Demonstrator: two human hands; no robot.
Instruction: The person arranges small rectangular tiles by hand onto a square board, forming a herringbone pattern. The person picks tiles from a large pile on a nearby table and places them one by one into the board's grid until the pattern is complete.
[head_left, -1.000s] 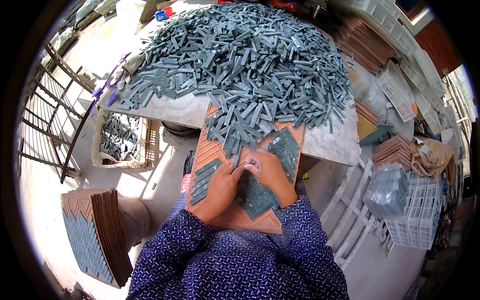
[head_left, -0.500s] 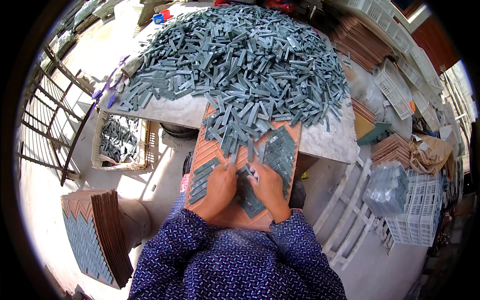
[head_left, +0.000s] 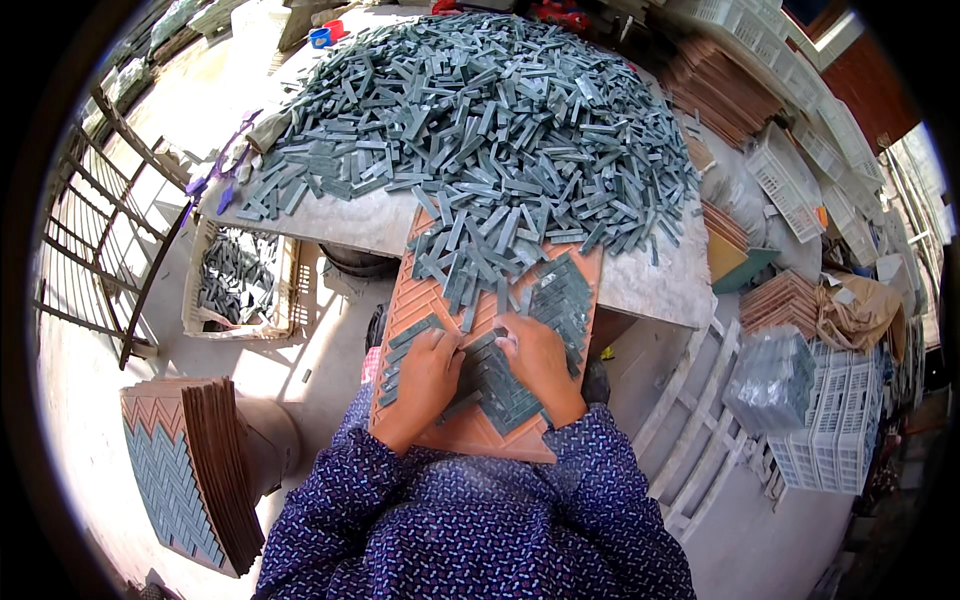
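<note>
An orange-brown grooved board (head_left: 400, 298) lies in front of me, its lower end near my lap. Narrow dark green stone strips (head_left: 560, 305) sit in its grooves in a herringbone pattern, filling the right side and part of the left. My left hand (head_left: 428, 372) is closed over the board's left middle, fingers curled and tips pointing inward. One strip (head_left: 461, 408) shows below its palm; I cannot tell whether it is held. My right hand (head_left: 540, 365) is closed in a pinch above the laid strips, and what lies between its fingertips is hidden.
A big heap of loose strips (head_left: 480, 120) covers the table (head_left: 655, 285) and spills onto the board's far end. At left stand a crate of strips (head_left: 290, 290), a stack of boards (head_left: 222, 470) and a metal rack (head_left: 110, 215). White crates (head_left: 825, 420) and a pallet (head_left: 690, 430) are right.
My left hand has drawn back toward me and slightly left, away from a strip near its fingertips. My right hand has shifted slightly up and right, its fingers still pinched.
</note>
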